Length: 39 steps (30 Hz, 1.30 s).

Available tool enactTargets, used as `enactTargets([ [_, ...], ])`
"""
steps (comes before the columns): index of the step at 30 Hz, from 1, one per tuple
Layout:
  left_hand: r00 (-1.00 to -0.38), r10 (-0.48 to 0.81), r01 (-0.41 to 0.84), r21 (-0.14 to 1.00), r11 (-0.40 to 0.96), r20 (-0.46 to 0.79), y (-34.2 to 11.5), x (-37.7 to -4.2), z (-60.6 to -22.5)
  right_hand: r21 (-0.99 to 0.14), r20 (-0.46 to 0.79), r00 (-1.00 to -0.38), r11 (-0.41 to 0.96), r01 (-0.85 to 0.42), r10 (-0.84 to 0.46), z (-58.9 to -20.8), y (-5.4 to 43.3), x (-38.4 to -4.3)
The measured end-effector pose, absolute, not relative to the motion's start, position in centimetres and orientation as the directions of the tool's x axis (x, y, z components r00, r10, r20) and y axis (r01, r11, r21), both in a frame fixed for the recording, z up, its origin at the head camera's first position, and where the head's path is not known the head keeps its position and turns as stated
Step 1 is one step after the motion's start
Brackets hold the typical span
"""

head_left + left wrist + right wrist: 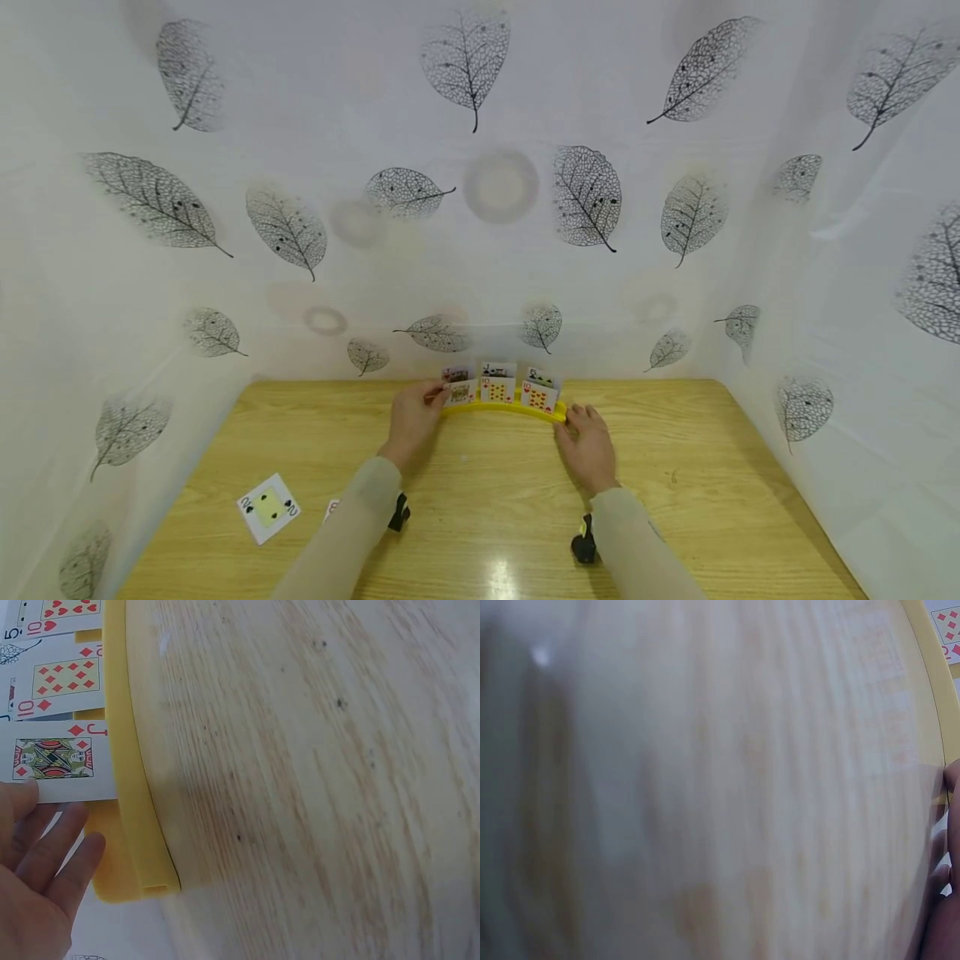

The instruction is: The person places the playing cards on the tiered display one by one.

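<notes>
A curved yellow card holder [517,408] stands at the back of the table with playing cards upright in two rows. My left hand [414,419] is at its left end and pinches the jack of diamonds [52,759], thumb on the face and fingers behind. Right of that card stand the ten of diamonds [66,681] and the ten of hearts [538,397]. Behind them, partly hidden, are a black-suit jack [498,368] and a black five [12,633]. At the holder's right end my right hand [587,446] grips it, thumb in front; the right wrist view shows little of this hand.
A two of spades [268,508] lies face up on the table's left side. Near it, another card [331,508] is mostly covered by the left sleeve. A white leaf-patterned cloth [495,275] rises along the table's back edge and sides.
</notes>
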<state>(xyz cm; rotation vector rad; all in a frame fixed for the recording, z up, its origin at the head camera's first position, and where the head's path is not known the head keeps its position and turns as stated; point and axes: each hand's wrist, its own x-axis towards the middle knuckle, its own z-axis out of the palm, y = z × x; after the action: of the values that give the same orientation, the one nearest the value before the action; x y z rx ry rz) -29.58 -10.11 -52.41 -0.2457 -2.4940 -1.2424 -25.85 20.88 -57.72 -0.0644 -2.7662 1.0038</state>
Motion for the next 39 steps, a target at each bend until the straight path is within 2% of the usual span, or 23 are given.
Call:
enactTargets([
  [19,-0.947,-0.009,0.264,0.798,0.541,0.32,-10.1,-29.37,-52.81,-0.639,0.177,-0.979,0.768,-0.037,0.101,-57.6,20.88,-25.73],
  [28,-0.95,-0.013,0.248,0.777,0.578,0.313,-10.07,-29.52,-52.9,-0.631,0.222,-0.969,0.773,-0.061,0.105,-57.48,20.82,-25.61],
  [39,-0.959,-0.01,0.228,0.788,0.572,0.285,-10.34,-29.25,-52.78,-0.631,0.2,-0.975,0.774,-0.052,0.098,-57.55,20.78,-25.63],
])
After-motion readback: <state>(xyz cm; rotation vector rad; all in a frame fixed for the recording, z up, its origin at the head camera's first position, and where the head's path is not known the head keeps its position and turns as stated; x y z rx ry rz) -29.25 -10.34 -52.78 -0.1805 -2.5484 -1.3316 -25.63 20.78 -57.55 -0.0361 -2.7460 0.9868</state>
